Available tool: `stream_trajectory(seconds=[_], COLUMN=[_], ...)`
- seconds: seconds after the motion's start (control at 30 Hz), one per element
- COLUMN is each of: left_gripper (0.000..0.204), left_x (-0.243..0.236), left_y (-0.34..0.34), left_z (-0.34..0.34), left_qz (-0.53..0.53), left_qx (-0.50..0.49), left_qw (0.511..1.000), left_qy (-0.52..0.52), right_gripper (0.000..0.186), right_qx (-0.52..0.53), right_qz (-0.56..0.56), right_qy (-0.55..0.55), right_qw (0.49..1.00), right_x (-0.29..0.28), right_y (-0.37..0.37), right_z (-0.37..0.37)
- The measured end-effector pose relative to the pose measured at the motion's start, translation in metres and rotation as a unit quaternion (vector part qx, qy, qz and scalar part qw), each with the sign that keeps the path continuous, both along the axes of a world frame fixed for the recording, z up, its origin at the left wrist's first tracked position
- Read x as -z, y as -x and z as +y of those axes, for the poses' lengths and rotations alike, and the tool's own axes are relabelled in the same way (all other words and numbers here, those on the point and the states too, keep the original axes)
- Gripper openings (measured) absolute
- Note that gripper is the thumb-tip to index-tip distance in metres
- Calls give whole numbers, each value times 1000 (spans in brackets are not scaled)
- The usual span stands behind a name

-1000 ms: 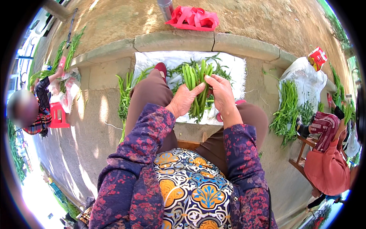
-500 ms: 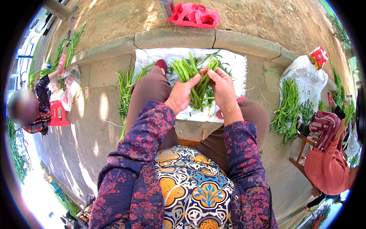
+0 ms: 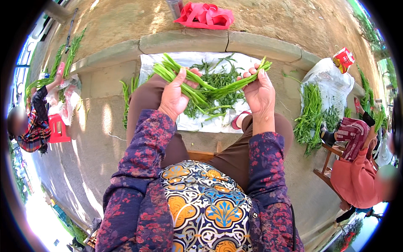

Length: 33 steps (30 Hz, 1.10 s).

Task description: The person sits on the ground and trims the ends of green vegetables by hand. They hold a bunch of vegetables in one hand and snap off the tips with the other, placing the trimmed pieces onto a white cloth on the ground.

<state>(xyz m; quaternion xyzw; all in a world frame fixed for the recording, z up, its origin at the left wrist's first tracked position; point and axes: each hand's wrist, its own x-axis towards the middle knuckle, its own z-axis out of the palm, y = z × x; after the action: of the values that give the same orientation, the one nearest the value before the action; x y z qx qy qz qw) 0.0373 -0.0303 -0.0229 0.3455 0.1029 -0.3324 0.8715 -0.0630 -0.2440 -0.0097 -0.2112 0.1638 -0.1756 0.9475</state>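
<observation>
Over a white sheet point(image 3: 184, 125), my left hand point(image 3: 173, 98) is closed round a bunch of green vegetable stalks point(image 3: 196, 97), its cut ends poking out past the thumb. My right hand point(image 3: 260, 95) grips the ends of a smaller lot of stalks point(image 3: 233, 87) between thumb and fingers, palm turned partly up. These stalks slant back toward the left bunch and meet it in the middle. Loose green leaves point(image 3: 228, 77) lie scattered on the sheet below, between my knees. Fingers behind the stalks are partly hidden.
A stone curb point(image 3: 184, 42) runs beyond the sheet, with a red bag point(image 3: 205, 17) past it. More greens point(image 3: 310, 111) lie at right near a seated person point(image 3: 357, 180). At left another person sits by a red stool point(image 3: 58, 128). Long greens point(image 3: 125, 101) lie beside my left leg.
My hands have moved apart, the left one leftward and the right one rightward. Stalks that were bunched close together now stretch between them, and more of the leaves below shows.
</observation>
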Motion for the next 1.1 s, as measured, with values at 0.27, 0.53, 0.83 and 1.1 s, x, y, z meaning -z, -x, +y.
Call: stream_trajectory(seconds=[0.27, 0.53, 0.83, 1.1], left_gripper=[19, 24, 27, 25], left_x=[9, -5, 0, -1], left_y=[-21, -13, 18, 26], left_z=[24, 23, -5, -12], left_qz=[-14, -41, -70, -103], left_qx=[-45, 89, 246, 292], left_qw=[999, 989, 959, 945], left_qy=[-15, -115, -120, -101], right_gripper=[19, 15, 19, 22], right_qx=[48, -8, -133, -175], right_qz=[30, 89, 210, 208], right_qy=[-2, 81, 217, 238], right_qw=[998, 993, 944, 933], right_x=[2, -15, -1, -2], right_y=[12, 5, -13, -13], right_z=[-25, -8, 44, 57])
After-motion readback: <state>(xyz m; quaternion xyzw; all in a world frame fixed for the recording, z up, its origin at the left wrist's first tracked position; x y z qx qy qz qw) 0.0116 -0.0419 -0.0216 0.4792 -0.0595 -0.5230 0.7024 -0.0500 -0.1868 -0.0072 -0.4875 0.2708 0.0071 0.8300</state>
